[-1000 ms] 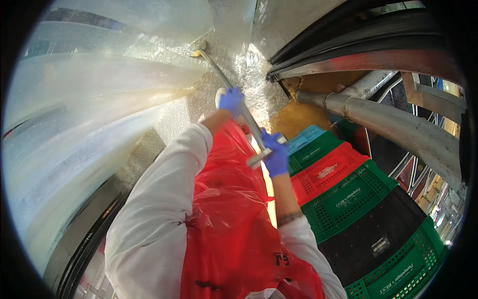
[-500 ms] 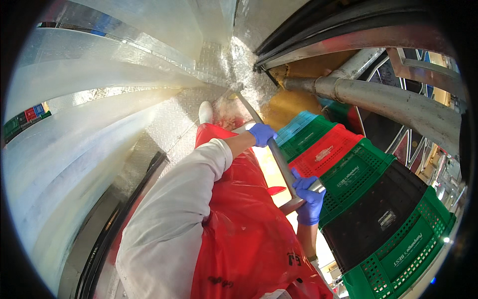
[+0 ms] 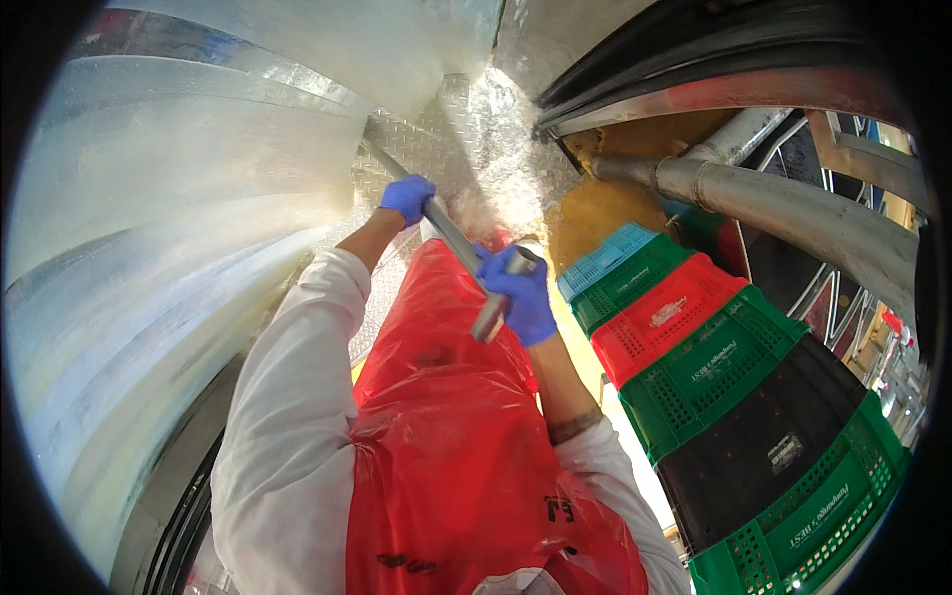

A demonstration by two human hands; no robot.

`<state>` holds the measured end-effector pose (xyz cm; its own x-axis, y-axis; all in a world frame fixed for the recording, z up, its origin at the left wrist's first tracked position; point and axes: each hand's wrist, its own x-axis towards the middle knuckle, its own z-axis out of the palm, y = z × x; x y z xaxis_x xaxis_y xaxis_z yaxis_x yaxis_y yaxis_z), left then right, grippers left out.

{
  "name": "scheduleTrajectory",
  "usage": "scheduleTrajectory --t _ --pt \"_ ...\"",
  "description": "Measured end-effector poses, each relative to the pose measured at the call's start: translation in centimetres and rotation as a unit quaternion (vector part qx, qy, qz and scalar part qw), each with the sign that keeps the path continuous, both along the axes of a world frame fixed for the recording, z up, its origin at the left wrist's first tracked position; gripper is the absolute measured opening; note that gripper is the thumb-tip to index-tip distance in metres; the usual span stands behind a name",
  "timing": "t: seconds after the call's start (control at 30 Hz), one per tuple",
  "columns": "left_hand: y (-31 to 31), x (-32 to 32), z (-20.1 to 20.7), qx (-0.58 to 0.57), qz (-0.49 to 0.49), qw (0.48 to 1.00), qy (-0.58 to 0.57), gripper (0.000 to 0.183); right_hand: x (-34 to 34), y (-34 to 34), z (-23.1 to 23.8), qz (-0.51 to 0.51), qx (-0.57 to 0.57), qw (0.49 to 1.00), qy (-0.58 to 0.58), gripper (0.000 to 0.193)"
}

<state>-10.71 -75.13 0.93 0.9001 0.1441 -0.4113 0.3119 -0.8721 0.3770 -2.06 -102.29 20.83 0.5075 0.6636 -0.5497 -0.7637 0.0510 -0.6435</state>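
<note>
A long grey metal pole with a T-shaped grip (image 3: pixel 457 239) slants across in front of me. My left hand (image 3: pixel 408 198), in a blue glove, is wrapped round its shaft toward the far end. In a matching glove, my right hand (image 3: pixel 521 293) grips the T-shaped end, and the crosspiece sticks out on both sides of the fist. The pole's far tip reaches the bottom of the translucent strip curtain (image 3: pixel 238 129); what is on the tip cannot be made out. Below the hands hangs my red plastic apron (image 3: pixel 446 426). Pinkish scraps (image 3: pixel 474 211) lie on the floor just past my feet.
Stacked crates rise on my right: a light blue one (image 3: pixel 605 260), a red one (image 3: pixel 666 315), a black one (image 3: pixel 764 436) and several green ones. A thick metal pipe (image 3: pixel 793 210) runs behind them. The floor is wet-looking tread plate (image 3: pixel 436 124).
Both hands and the pole have moved left, and the pole's far tip has swung from the middle of the floor to the curtain. My right hand has come in before the apron, away from the crates.
</note>
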Motion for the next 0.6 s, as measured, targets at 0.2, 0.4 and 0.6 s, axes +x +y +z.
scheduleTrajectory --t 0.2,0.4,0.6 --pt "-4.6 -0.3 -4.0 0.043 0.120 0.992 -0.012 0.015 0.7 -2.4 -1.1 -0.023 -0.111 0.993 0.022 0.019" --pt "-22.4 4.8 -1.7 -0.081 -0.002 0.997 -0.002 0.020 1.5 -17.7 6.2 -0.110 -0.196 0.972 -0.062 0.009" --pt "-28.2 10.4 3.0 -0.272 -0.088 0.958 0.034 0.051 4.6 -17.7 14.9 -0.083 -0.253 0.954 -0.139 0.009"
